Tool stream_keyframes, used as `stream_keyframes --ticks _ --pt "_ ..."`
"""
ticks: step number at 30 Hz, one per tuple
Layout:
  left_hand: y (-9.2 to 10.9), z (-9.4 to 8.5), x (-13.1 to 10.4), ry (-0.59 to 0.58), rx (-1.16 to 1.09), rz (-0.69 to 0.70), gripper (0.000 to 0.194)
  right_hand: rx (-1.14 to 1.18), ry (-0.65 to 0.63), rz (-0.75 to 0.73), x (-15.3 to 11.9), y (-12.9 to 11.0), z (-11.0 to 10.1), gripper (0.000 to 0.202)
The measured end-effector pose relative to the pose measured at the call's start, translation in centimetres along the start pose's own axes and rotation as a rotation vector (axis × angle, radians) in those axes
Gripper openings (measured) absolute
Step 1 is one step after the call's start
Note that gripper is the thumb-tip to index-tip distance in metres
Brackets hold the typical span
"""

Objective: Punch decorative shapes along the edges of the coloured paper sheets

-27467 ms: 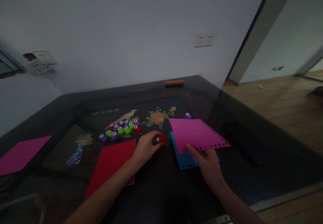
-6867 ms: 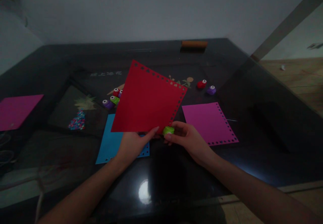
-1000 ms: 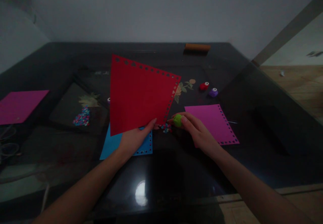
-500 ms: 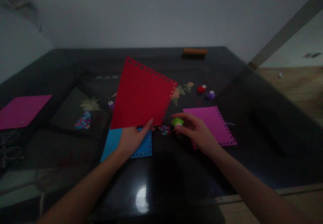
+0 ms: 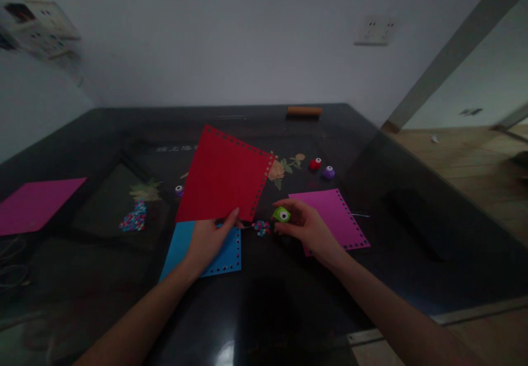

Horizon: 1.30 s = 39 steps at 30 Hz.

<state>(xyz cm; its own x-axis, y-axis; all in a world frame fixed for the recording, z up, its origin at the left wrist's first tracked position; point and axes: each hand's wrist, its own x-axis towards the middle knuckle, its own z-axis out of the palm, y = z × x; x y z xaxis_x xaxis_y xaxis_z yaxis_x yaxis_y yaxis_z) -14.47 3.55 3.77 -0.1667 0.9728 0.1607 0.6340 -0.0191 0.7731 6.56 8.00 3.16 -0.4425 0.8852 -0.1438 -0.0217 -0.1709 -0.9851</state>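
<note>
My left hand (image 5: 212, 239) pinches the lower edge of a red sheet (image 5: 225, 176), which is tilted up and has punched holes along two sides. Beneath that hand a blue sheet (image 5: 226, 253) lies on the table, also punched along its edges. Between the thumb and fingers of my right hand (image 5: 311, 228) is a green craft punch (image 5: 281, 215), its white face with a dark cutout turned toward me. A pink sheet (image 5: 330, 217) with punched edges lies under and behind the right hand. Small colourful paper cutouts (image 5: 260, 227) are heaped between my hands.
A red punch (image 5: 315, 164) and a purple punch (image 5: 329, 172) stand farther back, another purple punch (image 5: 179, 190) left of the red sheet. Farther left are a larger cutout pile (image 5: 134, 217) and a pink sheet (image 5: 39, 204). A brown roll (image 5: 304, 111) lies by the wall.
The green punch has turned in my right hand, so its white face now shows. My left hand still holds the red sheet. The whole view has tilted upward.
</note>
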Motion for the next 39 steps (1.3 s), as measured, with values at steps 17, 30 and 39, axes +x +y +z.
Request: stream_keyframes --ticks 17,30,39 --pt "-0.9 1.0 0.2 -0.042 -0.246 -0.040 0.030 0.061 0.133 -0.167 1.0 -0.5 -1.7 0.032" --pt "-1.3 1.4 0.0 -0.098 -0.218 -0.037 0.033 -0.808 0.653 -0.508 8.6 -2.8 -12.8 0.034" --pt "-1.0 1.7 -0.2 -0.130 -0.154 0.001 0.031 -1.315 0.512 -0.401 9.0 0.1 -12.9 0.024"
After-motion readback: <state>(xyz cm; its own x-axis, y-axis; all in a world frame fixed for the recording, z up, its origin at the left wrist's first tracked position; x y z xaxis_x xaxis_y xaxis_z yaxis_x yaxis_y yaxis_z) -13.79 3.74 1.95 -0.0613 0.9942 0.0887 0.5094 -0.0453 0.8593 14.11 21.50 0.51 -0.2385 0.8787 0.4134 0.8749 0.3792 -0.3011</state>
